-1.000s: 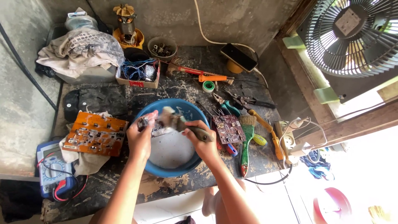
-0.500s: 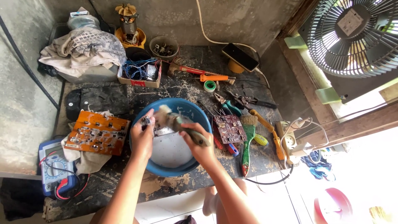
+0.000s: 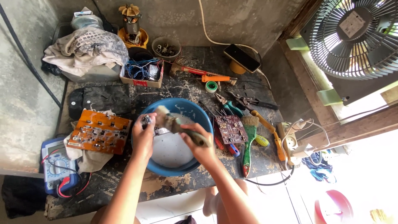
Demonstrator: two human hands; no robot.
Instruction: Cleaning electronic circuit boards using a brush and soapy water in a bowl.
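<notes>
Single head-worn camera, looks steeply down from above the near edge of the dark scratched wooden workbench (image 3: 182,89), facing the grey concrete wall (image 3: 248,20) along its far edge. Mid-close range: whole benchtop fits, both forearms enter from bottom centre. Black round fan (image 3: 356,37) fills the upper right corner. No second view.

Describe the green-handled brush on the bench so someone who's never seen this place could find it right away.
Start at the big blue basin in the middle of the dark workbench. Just to its right lies a small dark red circuit board, and the green-handled brush lies along that board's right edge, bristles pointing away from the person. It is the only long green tool there; the yellow-handled one next to it is thinner.
</notes>
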